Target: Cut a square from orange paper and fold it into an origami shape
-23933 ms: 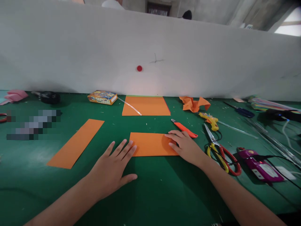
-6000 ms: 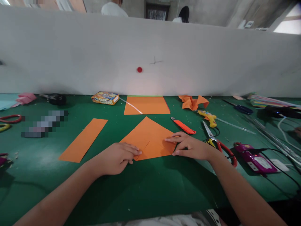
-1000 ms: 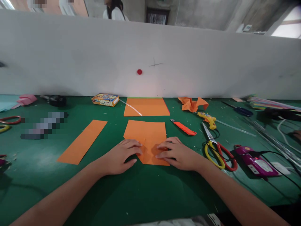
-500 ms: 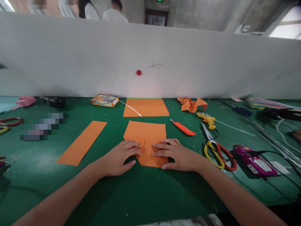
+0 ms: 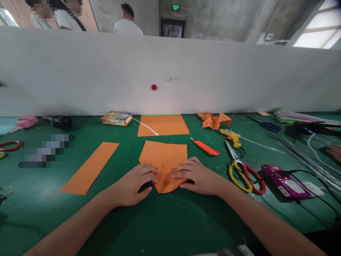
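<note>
A folded orange paper [image 5: 165,153] lies on the green table in the middle, its near right edge lifted and curved. My left hand [image 5: 135,183] rests on its left side, fingers on the paper and somewhat apart. On the right side, my right hand [image 5: 198,176] has its fingertips on the paper, with the thumb at the curled near edge. Left of my hands lies an orange strip [image 5: 90,169]. Behind the folded paper is a stack of orange sheets [image 5: 163,125].
To the right are an orange cutter [image 5: 204,146], scissors [image 5: 239,165], a yellow glue gun [image 5: 231,137], crumpled orange paper [image 5: 214,121] and a purple device [image 5: 286,183] with cables. A small box [image 5: 116,118] stands before the white partition [image 5: 93,74]. A person's hand [image 5: 333,153] shows far right.
The paper's near right corner, flat before, now curls up under my right hand. The whole view has shifted slightly, with the table lower in the picture.
</note>
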`<action>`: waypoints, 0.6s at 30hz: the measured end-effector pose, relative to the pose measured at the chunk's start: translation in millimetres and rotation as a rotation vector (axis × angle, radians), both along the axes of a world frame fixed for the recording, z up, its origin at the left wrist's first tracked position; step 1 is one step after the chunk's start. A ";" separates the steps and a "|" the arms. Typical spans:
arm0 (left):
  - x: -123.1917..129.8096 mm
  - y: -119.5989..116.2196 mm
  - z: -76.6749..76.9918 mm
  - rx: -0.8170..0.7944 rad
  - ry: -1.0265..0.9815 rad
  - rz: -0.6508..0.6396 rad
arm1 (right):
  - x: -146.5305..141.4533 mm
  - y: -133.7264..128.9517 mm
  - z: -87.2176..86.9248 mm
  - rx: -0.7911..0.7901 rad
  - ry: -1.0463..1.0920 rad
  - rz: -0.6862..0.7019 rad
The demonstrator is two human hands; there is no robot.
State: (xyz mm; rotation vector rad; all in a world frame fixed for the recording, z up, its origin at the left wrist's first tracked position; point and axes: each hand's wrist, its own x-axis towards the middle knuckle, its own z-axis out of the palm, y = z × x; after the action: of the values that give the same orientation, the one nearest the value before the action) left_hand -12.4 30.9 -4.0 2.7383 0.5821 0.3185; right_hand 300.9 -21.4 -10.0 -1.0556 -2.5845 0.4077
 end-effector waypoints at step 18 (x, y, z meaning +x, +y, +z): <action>3.7 -5.4 0.9 -0.019 0.006 -0.017 | -14.9 -0.9 -8.9 -0.026 0.268 -0.069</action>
State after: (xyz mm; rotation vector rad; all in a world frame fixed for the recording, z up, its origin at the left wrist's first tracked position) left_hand -8.7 25.4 -3.1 2.7249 0.5604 0.2994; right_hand 286.0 -22.3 -18.9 -1.0191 -2.3067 0.5282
